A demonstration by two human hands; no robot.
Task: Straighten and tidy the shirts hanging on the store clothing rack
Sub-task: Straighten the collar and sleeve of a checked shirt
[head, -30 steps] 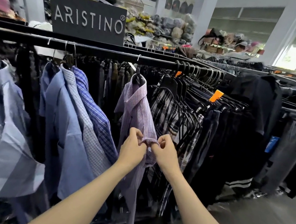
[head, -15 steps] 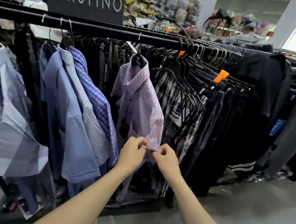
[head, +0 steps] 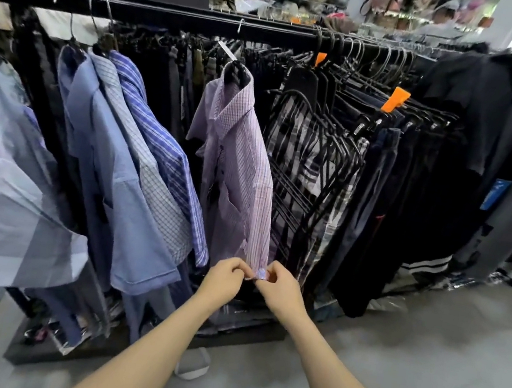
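Shirt: lilac check shirt (head: 238, 171) hangs from the rail (head: 175, 18) near its middle — sleeve drawn down straight.
Left hand (head: 223, 281): grip pinched on the cuff (head: 261, 274).
Right hand (head: 281, 287): grip pinched on the same cuff.
Left of it: blue shirts (head: 117, 172).
Right of it: empty hangers (head: 314, 156) — dark trousers (head: 379, 213) beyond.

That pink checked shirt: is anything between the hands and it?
Nothing visible. The left hand and right hand already pinch the sleeve end of the pink checked shirt directly.
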